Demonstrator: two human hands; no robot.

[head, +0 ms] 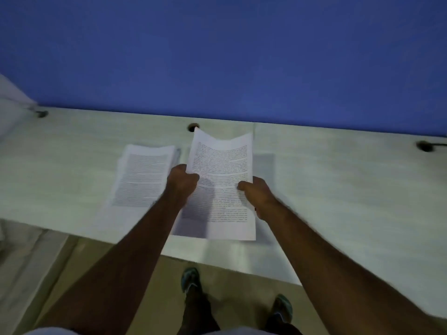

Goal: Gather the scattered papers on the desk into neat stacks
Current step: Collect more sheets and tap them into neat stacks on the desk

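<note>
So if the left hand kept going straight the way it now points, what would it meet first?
Probably the cable hole at the desk's back edge, then the blue wall. The left hand grips the printed sheet above the desk, so depth is uncertain.

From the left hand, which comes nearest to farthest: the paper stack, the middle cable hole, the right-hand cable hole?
From the left hand:
1. Paper stack, just left of it on the desk.
2. Middle cable hole, beyond it at the desk's back edge.
3. Right-hand cable hole, far right.

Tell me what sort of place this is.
Probably an office or study workstation. A long pale desk runs against a blue partition, with round cable holes along its back edge. Both hands, left and right, hold a printed sheet beside a paper stack.
</note>
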